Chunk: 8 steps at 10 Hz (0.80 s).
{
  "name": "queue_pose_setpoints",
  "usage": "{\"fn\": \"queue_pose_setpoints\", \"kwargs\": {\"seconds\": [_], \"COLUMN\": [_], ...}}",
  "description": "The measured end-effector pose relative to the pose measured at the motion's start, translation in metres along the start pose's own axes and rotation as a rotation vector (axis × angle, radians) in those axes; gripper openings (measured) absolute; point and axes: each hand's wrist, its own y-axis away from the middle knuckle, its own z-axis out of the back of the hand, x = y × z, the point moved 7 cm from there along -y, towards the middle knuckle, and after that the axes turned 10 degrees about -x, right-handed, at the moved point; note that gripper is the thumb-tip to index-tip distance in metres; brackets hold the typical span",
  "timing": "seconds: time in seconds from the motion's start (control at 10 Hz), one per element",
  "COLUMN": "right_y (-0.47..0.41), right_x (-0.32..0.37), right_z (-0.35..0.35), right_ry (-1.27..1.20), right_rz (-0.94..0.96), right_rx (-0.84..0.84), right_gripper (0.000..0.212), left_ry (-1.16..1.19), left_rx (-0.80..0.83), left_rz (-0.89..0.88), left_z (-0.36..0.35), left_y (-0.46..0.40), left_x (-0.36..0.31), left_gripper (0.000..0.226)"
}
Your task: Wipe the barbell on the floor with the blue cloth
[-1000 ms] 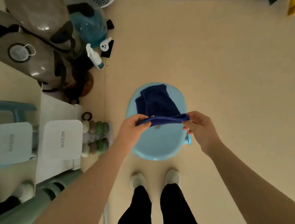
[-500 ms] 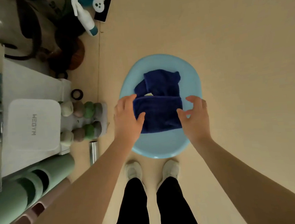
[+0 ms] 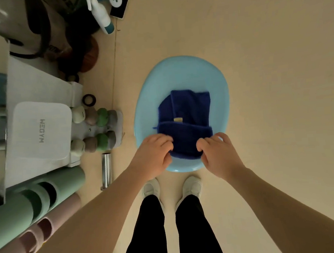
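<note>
Both hands gripped the blue cloth (image 3: 184,128): left hand (image 3: 154,157) curled on its near-left edge, right hand (image 3: 218,154) on the near-right. Cloth lay folded in the light-blue basin (image 3: 177,73) on the floor, just ahead of the shoes (image 3: 151,188). Barbell (image 3: 106,170), a chrome bar, lay left of the feet beside a dumbbell rack (image 3: 97,130). Bare floor (image 3: 279,76) stretched wide right of the basin.
</note>
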Motion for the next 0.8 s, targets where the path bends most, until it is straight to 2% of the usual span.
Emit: {"fn": "queue_pose_setpoints", "kwargs": {"seconds": [0.1, 0.2, 0.3, 0.4, 0.5, 0.6, 0.7, 0.8], "right_y": [0.011, 0.006, -0.007, -0.025, -0.025, -0.004, 0.017, 0.043], "right_x": [-0.006, -0.023, -0.035, -0.041, -0.032, -0.006, 0.008, 0.019], "right_z": [0.002, 0.020, 0.029, 0.026, 0.019, 0.011, 0.016, 0.033], "right_ry": [-0.326, -0.649, -0.695, -0.633, -0.367, -0.063, -0.047, -0.018], "right_rz": [-0.188, -0.462, -0.576, -0.628, -0.518, -0.205, -0.107, -0.078], "right_rx": [0.141, 0.002, -0.151, -0.256, -0.185, -0.097, -0.056, 0.027], "right_gripper": [0.018, 0.023, 0.024, 0.031, 0.044, 0.055, 0.054, 0.052], "left_ry": [0.171, 0.343, 0.417, 0.295, 0.023, -0.127, -0.090, -0.047], "left_rx": [0.121, 0.005, -0.116, -0.212, -0.108, 0.114, 0.113, 0.033], "left_rz": [0.185, 0.399, 0.483, 0.545, 0.390, 0.303, 0.407, 0.558], "left_z": [0.000, 0.017, 0.023, 0.018, 0.002, -0.025, -0.021, 0.007], "left_y": [0.013, 0.012, -0.002, -0.021, -0.020, 0.012, 0.044, 0.095], "left_x": [0.003, 0.011, 0.017, 0.029, 0.022, 0.007, 0.001, -0.012], "left_gripper": [0.014, 0.014, 0.017, 0.035, 0.053, 0.060, 0.063, 0.067]}}
